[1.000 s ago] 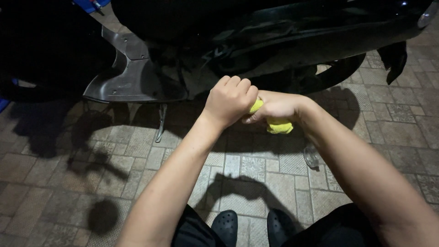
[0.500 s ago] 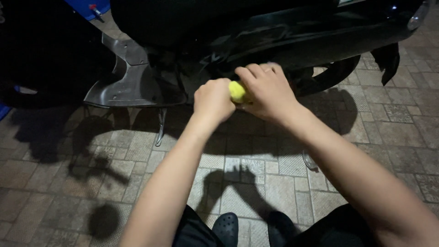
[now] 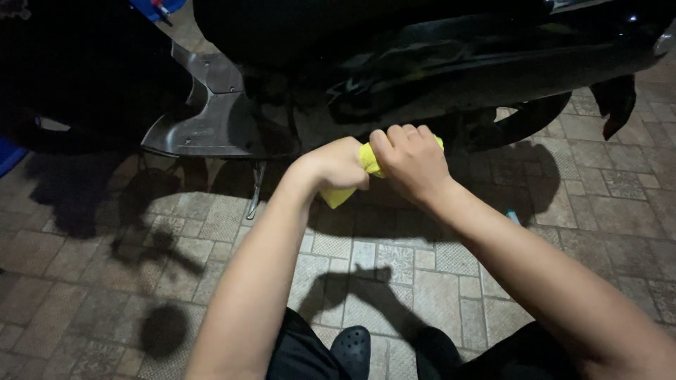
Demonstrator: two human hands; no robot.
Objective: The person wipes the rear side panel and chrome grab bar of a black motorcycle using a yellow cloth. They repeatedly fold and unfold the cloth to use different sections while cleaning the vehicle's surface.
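Yellow cloth (image 3: pixel 368 160) bunched tight between your fists, mid-scene, held above ground in front of dark scooter body (image 3: pixel 436 63). Only bright yellow folds show: strip between knuckles, corner hanging under left fist, sliver past right knuckles. Your left hand (image 3: pixel 336 169) clenched around cloth's near end. Your right hand (image 3: pixel 412 160) clenched around far end, just beside left, knuckles up. Below: paved brick floor (image 3: pixel 394 267), grey-beige tiles, hard arm shadows. Grey scooter panel (image 3: pixel 211 119) far left. Black clog (image 3: pixel 351 350) near bottom edge. Dim night lighting.
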